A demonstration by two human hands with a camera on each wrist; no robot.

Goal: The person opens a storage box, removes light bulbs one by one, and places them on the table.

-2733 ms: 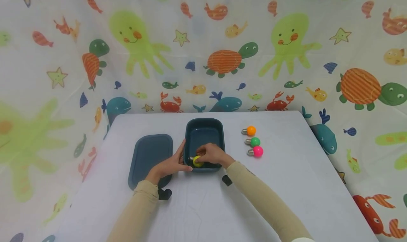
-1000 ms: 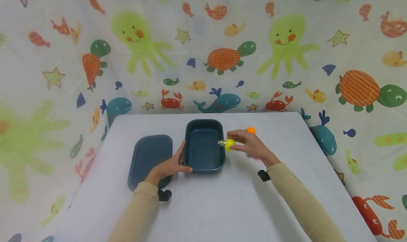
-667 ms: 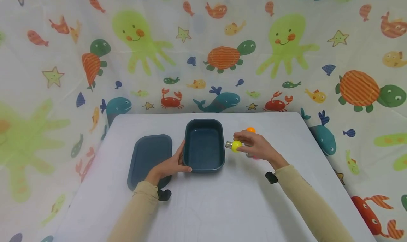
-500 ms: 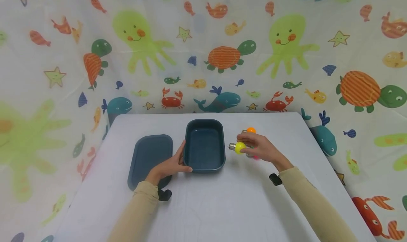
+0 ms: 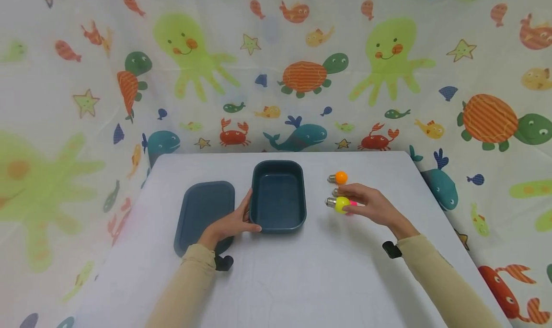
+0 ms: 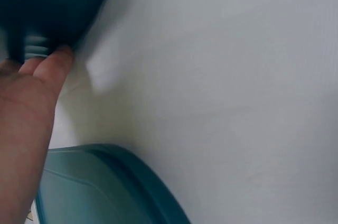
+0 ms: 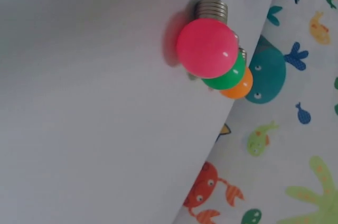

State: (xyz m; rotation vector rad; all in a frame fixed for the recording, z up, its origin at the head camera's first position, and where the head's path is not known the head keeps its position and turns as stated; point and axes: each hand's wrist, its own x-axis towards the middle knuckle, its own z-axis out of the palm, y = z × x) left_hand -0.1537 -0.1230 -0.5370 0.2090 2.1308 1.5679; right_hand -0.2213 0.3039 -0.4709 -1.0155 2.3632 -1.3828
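Note:
My right hand point(image 5: 373, 206) pinches a yellow light bulb point(image 5: 342, 204) by its round end, metal screw base pointing left, over the row of bulbs. Partly behind it is a pink bulb point(image 7: 206, 48). A green bulb point(image 7: 227, 77) is mostly covered by my fingers in the head view, and an orange bulb point(image 5: 341, 177) lies farthest back. My left hand point(image 5: 230, 222) rests against the left side and near corner of a dark blue-green box point(image 5: 278, 230), fingers along the wall. Inside the box, the bare bottom shows. The right wrist view does not show the right hand.
A flat blue-green lid point(image 5: 206, 208) lies left of the box, partly under the left forearm. All this stands on a white-covered table point(image 5: 284, 280). A curtain point(image 5: 267, 45) printed with sea animals hangs behind and beside it.
My right hand has taken the yellow bulb out of the box and carried it right, to the other bulbs. My left hand has stayed against the box.

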